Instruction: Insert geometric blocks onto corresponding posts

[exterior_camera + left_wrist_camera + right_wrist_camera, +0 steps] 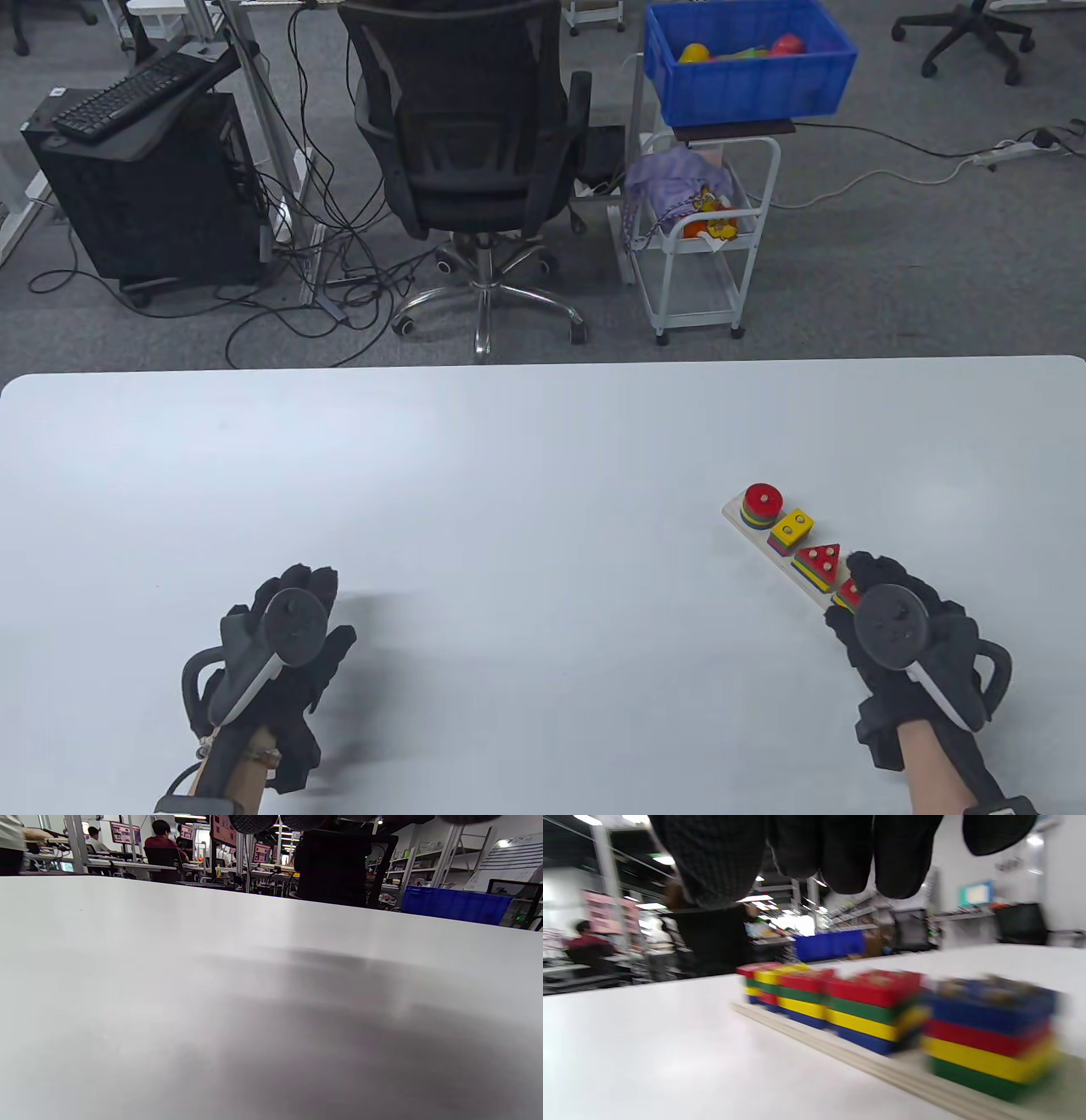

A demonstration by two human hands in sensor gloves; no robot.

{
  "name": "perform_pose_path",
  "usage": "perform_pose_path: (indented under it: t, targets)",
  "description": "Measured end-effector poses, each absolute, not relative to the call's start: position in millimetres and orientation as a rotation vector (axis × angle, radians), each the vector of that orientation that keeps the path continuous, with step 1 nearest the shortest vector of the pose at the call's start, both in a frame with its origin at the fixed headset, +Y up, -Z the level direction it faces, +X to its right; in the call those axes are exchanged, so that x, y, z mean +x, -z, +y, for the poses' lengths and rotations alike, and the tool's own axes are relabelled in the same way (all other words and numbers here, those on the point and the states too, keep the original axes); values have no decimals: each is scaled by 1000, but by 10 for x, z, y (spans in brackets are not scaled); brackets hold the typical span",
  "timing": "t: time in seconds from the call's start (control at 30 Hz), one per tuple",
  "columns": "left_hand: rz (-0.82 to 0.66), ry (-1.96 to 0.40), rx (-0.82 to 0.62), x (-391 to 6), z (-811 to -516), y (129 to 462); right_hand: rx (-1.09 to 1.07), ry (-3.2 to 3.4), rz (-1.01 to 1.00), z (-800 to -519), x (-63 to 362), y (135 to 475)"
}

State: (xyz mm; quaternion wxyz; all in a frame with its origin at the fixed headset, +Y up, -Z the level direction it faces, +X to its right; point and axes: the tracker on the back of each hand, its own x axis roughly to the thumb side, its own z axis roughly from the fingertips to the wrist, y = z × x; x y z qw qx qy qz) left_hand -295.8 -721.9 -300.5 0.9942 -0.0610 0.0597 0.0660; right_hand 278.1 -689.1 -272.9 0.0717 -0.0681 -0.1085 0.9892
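Counter from above: your left hand lies flat near the front edge, fingers relaxed, nothing in it. Your right hand sits at the near end of the wooden board, covering most of the nearest block stack; whether its fingers grip that stack cannot be told. Further along the board stand the triangle stack, the square stack and the round stack, all seated on their posts.

Left wrist camera: only bare counter and your hand's shadow.

Right wrist camera: blurred, your fingertips hang above the row of stacks, apart from them here.
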Motion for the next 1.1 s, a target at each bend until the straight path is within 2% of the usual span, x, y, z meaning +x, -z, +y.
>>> perform_pose_path:
  t: [0.13,0.27,0.4,0.57,1.1]
  targets:
    - [54,-162,-138,-2857,-7229,2980,28,-2967,-319,-6884,2305,2796]
    - [32,-113,-121,-2769,-7262,2954,312,-2999,-174,-7000,1793,2812]
    - [-1,-92,-145,-2696,-7308,2943,411,-2995,-95,-7160,1580,2799]
    - [-26,-38,-199,-2639,-7412,2952,413,-2968,38,-7359,1711,2811]
    - [-8,2,-270,-2661,-7565,3024,422,-3029,114,-7450,1875,2859]
